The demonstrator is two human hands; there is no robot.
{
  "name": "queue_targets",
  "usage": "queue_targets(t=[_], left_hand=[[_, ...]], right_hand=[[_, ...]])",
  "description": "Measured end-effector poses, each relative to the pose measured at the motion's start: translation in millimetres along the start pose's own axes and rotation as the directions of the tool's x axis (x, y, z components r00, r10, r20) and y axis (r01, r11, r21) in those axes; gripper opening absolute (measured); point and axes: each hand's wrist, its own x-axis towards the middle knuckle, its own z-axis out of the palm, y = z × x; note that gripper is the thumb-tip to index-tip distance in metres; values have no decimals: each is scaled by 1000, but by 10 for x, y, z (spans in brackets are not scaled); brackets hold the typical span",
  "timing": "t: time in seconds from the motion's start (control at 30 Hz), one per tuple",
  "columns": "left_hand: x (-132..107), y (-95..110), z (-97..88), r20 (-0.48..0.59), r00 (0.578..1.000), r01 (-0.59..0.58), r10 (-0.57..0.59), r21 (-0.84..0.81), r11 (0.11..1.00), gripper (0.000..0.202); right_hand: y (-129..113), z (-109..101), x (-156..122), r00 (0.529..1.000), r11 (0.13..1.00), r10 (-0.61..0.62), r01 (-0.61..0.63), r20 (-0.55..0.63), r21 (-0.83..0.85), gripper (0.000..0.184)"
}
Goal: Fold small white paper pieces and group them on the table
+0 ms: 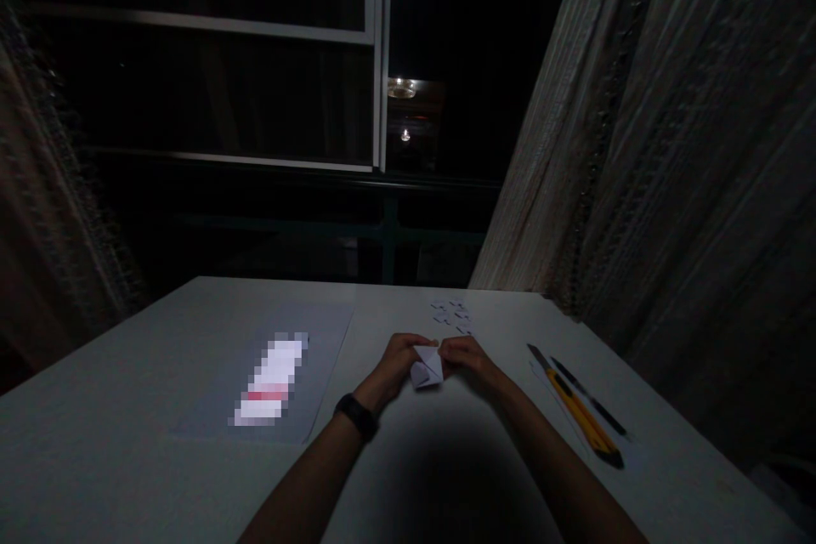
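A small folded piece of white paper [428,367] is held between both hands over the middle of the white table. My left hand [400,359], with a dark band on its wrist, grips the paper's left side. On the right side, my right hand [467,354] closes its fingers on the paper's edge. Diagonal creases and a folded flap show on the side facing me. Just beyond the hands, several small paper pieces with dark marks [453,317] lie in two rows on the table.
A yellow box cutter [583,418] and a dark pen [587,395] lie at the right. Left of the hands, a sheet of paper [325,365] lies under a bright, pixelated rectangular object [271,378]. Curtains [548,144] flank a dark window behind the table [395,293].
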Motion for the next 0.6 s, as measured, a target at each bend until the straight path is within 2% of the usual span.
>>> queue_targets(t=[0.27,0.4,0.6], left_hand=[[0,-13,8,-23,999,40,-43,-103,994,19],[-4,-1,10,-33,999,35,-38,-79,996,20],[-28,34,52,-65,997,-36,35,-6,999,15]], right_hand=[[2,-4,7,1000,1000,-23,23,3,-11,32],[-1,3,9,1000,999,-29,29,-10,-30,33],[42,15,25,998,998,-47,45,-46,-44,32]])
